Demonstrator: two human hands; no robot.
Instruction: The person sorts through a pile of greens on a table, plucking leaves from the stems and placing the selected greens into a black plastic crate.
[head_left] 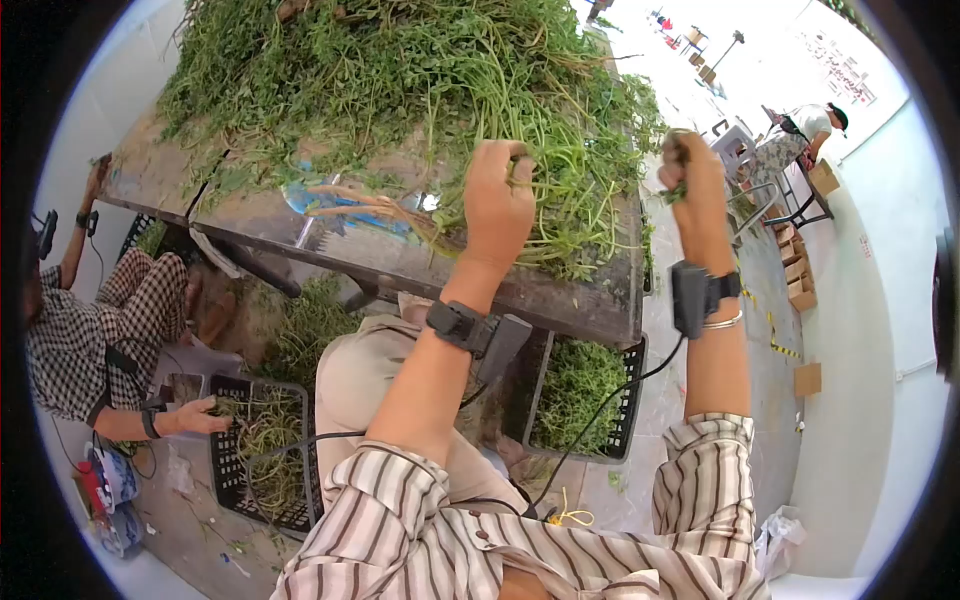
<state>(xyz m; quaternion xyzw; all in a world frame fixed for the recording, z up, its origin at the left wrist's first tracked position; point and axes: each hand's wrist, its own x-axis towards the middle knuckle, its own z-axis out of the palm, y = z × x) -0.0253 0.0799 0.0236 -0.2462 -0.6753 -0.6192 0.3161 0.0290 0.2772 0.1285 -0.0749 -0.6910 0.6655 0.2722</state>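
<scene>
My left hand (499,200) is closed around green stems (540,200) above the front edge of the table (390,245). Long pale stem ends (370,205) trail out to its left. Off the table's right edge, my right hand (697,180) is raised with its fingers curled round a small dark green bit. A large heap of leafy greens (370,80) covers the back of the table, and loose stems lie below and right of my left hand.
Black crates with greens stand under the table (575,400) and at left (262,455). A co-worker in checkered clothes (130,345) sits at left, one hand at the left crate. Another person (800,130) bends at far right near cardboard boxes (795,270).
</scene>
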